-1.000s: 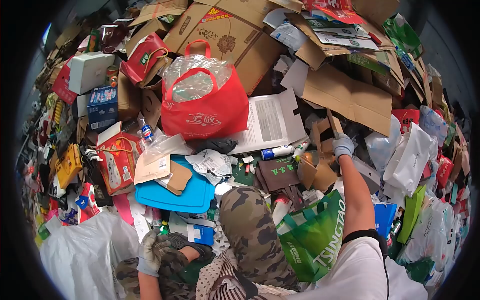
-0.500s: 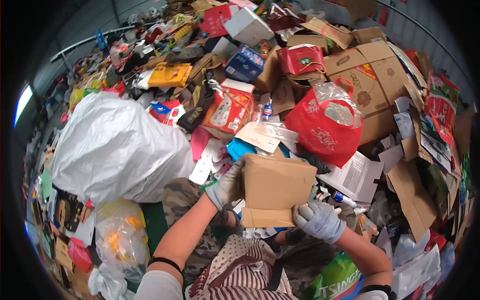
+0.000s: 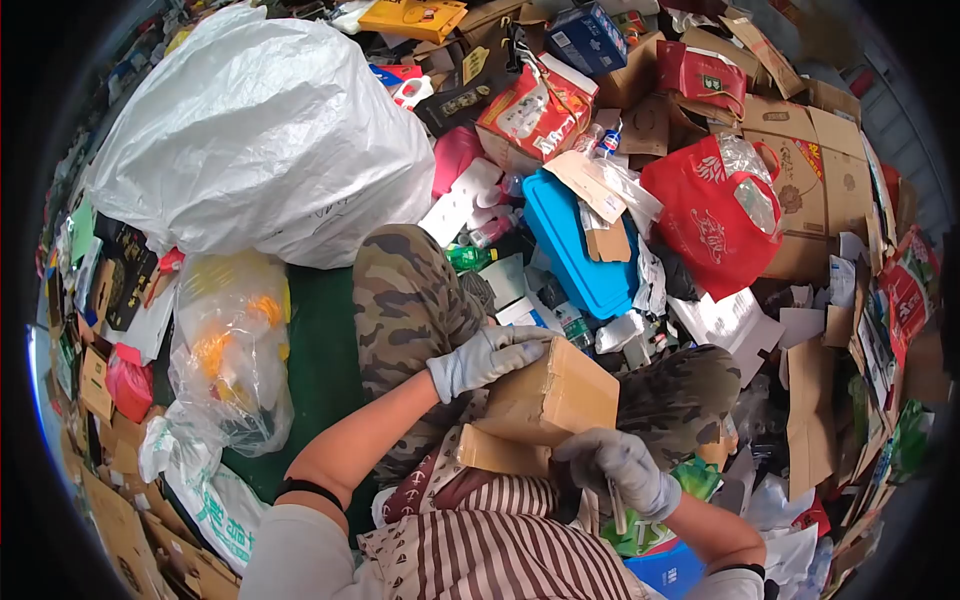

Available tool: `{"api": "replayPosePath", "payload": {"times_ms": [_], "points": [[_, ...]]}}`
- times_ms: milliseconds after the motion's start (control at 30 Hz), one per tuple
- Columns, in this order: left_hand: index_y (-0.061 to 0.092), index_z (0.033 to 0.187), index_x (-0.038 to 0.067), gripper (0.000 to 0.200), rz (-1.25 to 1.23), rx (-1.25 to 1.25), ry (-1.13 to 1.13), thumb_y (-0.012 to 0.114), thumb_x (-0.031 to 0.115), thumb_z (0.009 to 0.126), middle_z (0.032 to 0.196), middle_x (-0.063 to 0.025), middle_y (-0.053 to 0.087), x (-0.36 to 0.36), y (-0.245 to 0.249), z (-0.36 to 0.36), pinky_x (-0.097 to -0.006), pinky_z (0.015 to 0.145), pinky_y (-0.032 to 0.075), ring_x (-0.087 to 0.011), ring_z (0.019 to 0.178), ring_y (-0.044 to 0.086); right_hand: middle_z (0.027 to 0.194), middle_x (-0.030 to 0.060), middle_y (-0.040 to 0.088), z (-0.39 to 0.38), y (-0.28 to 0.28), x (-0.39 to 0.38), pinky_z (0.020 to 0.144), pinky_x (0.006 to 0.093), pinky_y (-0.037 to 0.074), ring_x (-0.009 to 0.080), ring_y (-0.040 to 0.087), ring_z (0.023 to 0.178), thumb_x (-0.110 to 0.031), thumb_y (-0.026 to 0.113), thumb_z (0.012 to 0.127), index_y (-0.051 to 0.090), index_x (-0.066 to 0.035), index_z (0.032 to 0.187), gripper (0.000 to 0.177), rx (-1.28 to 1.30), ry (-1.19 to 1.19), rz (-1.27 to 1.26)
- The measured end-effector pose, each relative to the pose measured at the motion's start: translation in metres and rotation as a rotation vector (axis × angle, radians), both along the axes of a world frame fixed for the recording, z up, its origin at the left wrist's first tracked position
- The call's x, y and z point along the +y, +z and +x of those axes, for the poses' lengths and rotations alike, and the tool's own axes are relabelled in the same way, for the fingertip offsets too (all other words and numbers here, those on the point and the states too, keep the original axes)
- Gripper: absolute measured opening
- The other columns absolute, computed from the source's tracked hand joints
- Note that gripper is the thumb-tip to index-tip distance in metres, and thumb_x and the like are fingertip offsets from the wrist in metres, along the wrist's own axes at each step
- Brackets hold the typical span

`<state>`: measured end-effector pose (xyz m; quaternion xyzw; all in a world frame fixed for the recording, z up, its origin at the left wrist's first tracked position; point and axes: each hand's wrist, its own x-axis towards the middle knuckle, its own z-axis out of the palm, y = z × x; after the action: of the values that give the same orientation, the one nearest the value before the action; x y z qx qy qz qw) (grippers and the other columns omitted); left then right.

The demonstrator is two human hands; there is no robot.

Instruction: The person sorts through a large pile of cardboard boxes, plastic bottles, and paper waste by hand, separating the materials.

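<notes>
Left hand [image 3: 487, 357] grip clamped on cardboard box [image 3: 548, 400], right hand [image 3: 620, 468] seemingly too; white sack [image 3: 260, 130], blue tray [image 3: 575, 245] beyond.

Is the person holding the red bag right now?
No, the left hand and right hand grip a brown cardboard box, while the red bag lies apart, untouched.

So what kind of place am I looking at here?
Likely a waste-recycling sorting yard: flattened cartons heaped all around, a stuffed white sack, and the left hand and right hand, gloved, gripping a cardboard box.
</notes>
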<state>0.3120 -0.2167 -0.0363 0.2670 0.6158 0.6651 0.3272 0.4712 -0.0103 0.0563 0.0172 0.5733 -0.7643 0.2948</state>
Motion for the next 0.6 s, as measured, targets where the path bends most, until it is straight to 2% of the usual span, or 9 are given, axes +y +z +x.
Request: {"api": "replayPosePath", "payload": {"times_ms": [67,133,167,267,333,433,467,567,600], "points": [[0.053,0.124,0.006,0.046,-0.169,0.35,0.165,0.05,0.039,0.092,0.111,-0.0108,0.062,0.009,0.002,-0.001,-0.0292,0.091,0.043,-0.0237,0.103,0.058,0.064,0.0026,0.053,0.004,-0.003,-0.003,0.042,0.0188,0.035,0.008,0.041,0.042,-0.051,0.045,0.088,0.06,-0.003,0.094,0.051,-0.143,-0.479,-0.112],[0.051,0.125,0.004,0.042,-0.2,0.496,0.088,0.05,0.031,0.092,0.119,-0.0156,0.057,0.02,0.002,0.001,-0.0319,0.095,0.04,-0.0249,0.11,0.054,0.06,0.0026,0.05,-0.004,0.006,-0.007,0.041,0.0213,0.038,0.0107,0.043,0.042,-0.048,0.047,0.087,0.056,-0.007,0.077,0.043,-0.393,-0.836,-0.262],[0.05,0.125,0.003,0.041,-0.218,0.573,0.051,0.05,0.026,0.092,0.123,-0.018,0.054,0.026,0.002,-0.001,-0.0333,0.097,0.038,-0.0255,0.114,0.052,0.062,0.0022,0.051,0.001,-0.02,0.005,0.044,0.0246,0.041,0.0126,0.047,0.047,-0.043,0.049,0.088,0.055,-0.008,0.081,0.036,-0.331,-0.86,-0.275],[0.034,0.135,0.002,0.079,-0.466,0.32,-0.168,0.063,0.047,0.078,0.13,-0.0206,0.045,0.038,0.007,-0.018,-0.0333,0.101,0.035,-0.0273,0.121,0.045,0.066,0.0025,0.052,0.0,-0.033,-0.001,0.046,0.0294,0.044,0.016,0.05,0.051,-0.037,0.051,0.09,0.054,-0.008,0.096,0.03,-0.335,-0.892,-0.111],[0.02,0.141,0.0,0.11,-0.608,0.295,-0.324,0.077,0.052,0.062,0.134,-0.0215,0.04,0.042,0.012,-0.026,-0.0317,0.103,0.034,-0.0282,0.125,0.041,0.062,0.0005,0.049,-0.004,-0.029,0.001,0.043,0.0249,0.041,0.0118,0.047,0.047,-0.041,0.051,0.091,0.055,-0.01,0.103,0.033,-0.33,-0.851,-0.101],[0.016,0.142,0.001,0.11,-0.494,0.182,-0.38,0.082,0.038,0.062,0.138,-0.0195,0.035,0.04,-0.001,-0.029,-0.0301,0.104,0.032,-0.0267,0.127,0.038,0.061,-0.0001,0.047,-0.013,-0.02,0.011,0.039,0.0205,0.032,0.0074,0.039,0.042,-0.04,0.048,0.093,0.053,-0.013,0.109,0.032,-0.191,-0.703,0.039],[0.013,0.143,0.003,0.113,-0.389,0.201,-0.359,0.085,0.023,0.059,0.141,-0.0162,0.031,0.037,-0.016,-0.032,-0.0309,0.106,0.029,-0.0241,0.129,0.033,0.063,-0.0001,0.048,-0.015,-0.016,0.014,0.039,0.021,0.032,0.0071,0.041,0.044,-0.038,0.048,0.094,0.053,-0.012,0.11,0.031,-0.208,-0.693,0.045],[0.012,0.144,0.006,0.114,-0.089,0.388,-0.461,0.085,0.019,0.058,0.142,-0.013,0.03,0.027,-0.018,-0.041,-0.033,0.107,0.027,-0.0227,0.131,0.03,0.07,0.0001,0.053,-0.023,-0.016,0.02,0.043,0.0214,0.037,0.0069,0.046,0.05,-0.03,0.05,0.094,0.054,-0.009,0.11,0.027,-0.159,-0.643,0.217],[0.011,0.145,0.008,0.116,0.03,0.275,-0.485,0.085,0.015,0.056,0.143,-0.0118,0.028,0.027,-0.018,-0.038,-0.0355,0.108,0.024,-0.0243,0.133,0.028,0.072,0.0003,0.055,-0.024,-0.018,0.019,0.045,0.0214,0.039,0.0069,0.048,0.053,-0.027,0.051,0.093,0.055,-0.007,0.11,0.026,-0.131,-0.621,0.299]]}}
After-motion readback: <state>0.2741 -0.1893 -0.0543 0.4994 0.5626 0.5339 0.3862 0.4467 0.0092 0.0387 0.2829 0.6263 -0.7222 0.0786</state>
